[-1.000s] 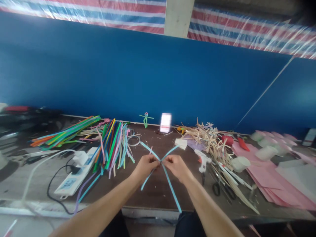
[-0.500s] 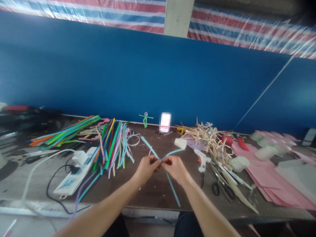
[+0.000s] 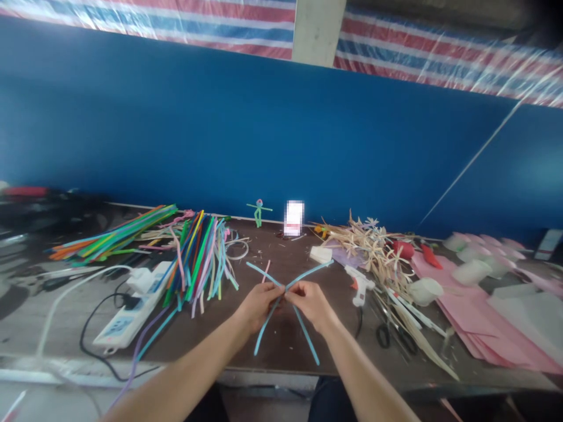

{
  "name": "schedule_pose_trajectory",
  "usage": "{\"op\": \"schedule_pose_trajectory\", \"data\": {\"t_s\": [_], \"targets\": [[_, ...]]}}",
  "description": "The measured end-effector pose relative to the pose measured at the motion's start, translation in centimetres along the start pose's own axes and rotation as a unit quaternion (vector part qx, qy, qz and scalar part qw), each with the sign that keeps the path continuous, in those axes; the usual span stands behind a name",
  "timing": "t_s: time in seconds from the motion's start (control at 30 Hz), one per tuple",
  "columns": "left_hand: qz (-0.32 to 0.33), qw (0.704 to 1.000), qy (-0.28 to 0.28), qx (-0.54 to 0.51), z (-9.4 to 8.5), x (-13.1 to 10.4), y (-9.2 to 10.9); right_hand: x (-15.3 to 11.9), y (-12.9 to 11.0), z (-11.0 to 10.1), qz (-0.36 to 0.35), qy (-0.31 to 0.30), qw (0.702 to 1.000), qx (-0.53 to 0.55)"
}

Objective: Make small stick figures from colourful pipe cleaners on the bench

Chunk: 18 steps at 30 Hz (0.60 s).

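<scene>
Two light blue pipe cleaners (image 3: pixel 307 333) cross in an X above the table, their four ends spreading away from the crossing. My left hand (image 3: pixel 263 302) pinches them just left of where they meet. On the other side, my right hand (image 3: pixel 311 300) grips close to the crossing with thumb and fingers together. The fingertips of both hands nearly touch and partly hide the joint. Behind my left hand lies a short pink piece of pipe cleaner (image 3: pixel 266 271).
Bundles of coloured pipe cleaners (image 3: pixel 197 258) and a white power strip (image 3: pixel 132 316) lie left. A small green figure (image 3: pixel 258 214) stands at the back beside a blurred bright rectangle (image 3: pixel 294 218). Rightward are a glue gun (image 3: pixel 361 286), scissors (image 3: pixel 396 339), straw-coloured flowers (image 3: pixel 373 243) and pink sheets (image 3: pixel 475 328).
The lower left end of a pipe cleaner now shows below my left hand. The upper left end has dropped slightly, and the X is spread wider. Both hands remain at the crossing.
</scene>
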<state>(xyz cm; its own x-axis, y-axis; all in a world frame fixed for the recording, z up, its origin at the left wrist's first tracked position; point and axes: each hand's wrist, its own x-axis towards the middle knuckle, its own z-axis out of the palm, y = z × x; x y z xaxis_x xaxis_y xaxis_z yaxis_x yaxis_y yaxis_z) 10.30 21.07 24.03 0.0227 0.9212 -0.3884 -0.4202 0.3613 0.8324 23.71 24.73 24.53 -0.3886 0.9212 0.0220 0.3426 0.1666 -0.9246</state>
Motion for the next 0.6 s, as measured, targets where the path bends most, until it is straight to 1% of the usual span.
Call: {"op": "schedule_pose_trajectory", "data": {"t_s": [0.1,0.17,0.23,0.3,0.33,0.37,0.4,0.43,0.47,0.5,0.53,0.57,0.6], "targets": [[-0.015,1.000,-0.002,0.004,-0.6,0.8,-0.6,0.8,1.8,-0.1,0.004,0.002,1.000,-0.029],[0.015,0.999,0.034,0.021,-1.0,1.4,-1.2,1.4,3.0,-0.5,0.007,0.017,0.999,-0.047],[0.065,0.992,0.103,0.040,-1.3,1.8,-2.2,1.7,3.8,-1.0,0.010,0.040,0.997,-0.067],[0.119,0.979,0.160,0.046,-1.2,1.4,-3.6,1.5,4.3,-1.4,0.012,0.065,0.994,-0.083],[0.148,0.971,0.181,0.045,-0.9,0.8,-4.3,1.1,4.3,-1.6,0.012,0.076,0.993,-0.090],[0.202,0.958,0.196,0.052,-0.5,0.0,-5.1,0.5,4.3,-1.8,0.011,0.087,0.992,-0.095],[0.238,0.949,0.198,0.060,0.2,-1.1,-5.8,-0.3,4.2,-1.8,0.008,0.096,0.990,-0.099],[0.260,0.944,0.188,0.076,1.0,-2.2,-6.3,-1.2,4.2,-1.9,0.003,0.099,0.990,-0.100],[0.277,0.941,0.156,0.118,2.0,-3.4,-6.7,-2.3,4.2,-1.9,-0.005,0.099,0.990,-0.100],[0.301,0.929,0.107,0.186,3.0,-4.5,-6.8,-3.5,4.4,-1.8,-0.016,0.092,0.991,-0.097],[0.330,0.904,0.040,0.267,4.2,-5.4,-6.8,-4.7,4.7,-1.7,-0.020,0.078,0.992,-0.092],[0.363,0.861,-0.053,0.353,5.3,-6.0,-6.6,-6.0,5.1,-1.6,-0.012,0.071,0.993,-0.098],[0.390,0.808,-0.137,0.420,6.3,-6.4,-6.2,-7.3,5.7,-1.4,0.012,0.084,0.990,-0.113]]}}
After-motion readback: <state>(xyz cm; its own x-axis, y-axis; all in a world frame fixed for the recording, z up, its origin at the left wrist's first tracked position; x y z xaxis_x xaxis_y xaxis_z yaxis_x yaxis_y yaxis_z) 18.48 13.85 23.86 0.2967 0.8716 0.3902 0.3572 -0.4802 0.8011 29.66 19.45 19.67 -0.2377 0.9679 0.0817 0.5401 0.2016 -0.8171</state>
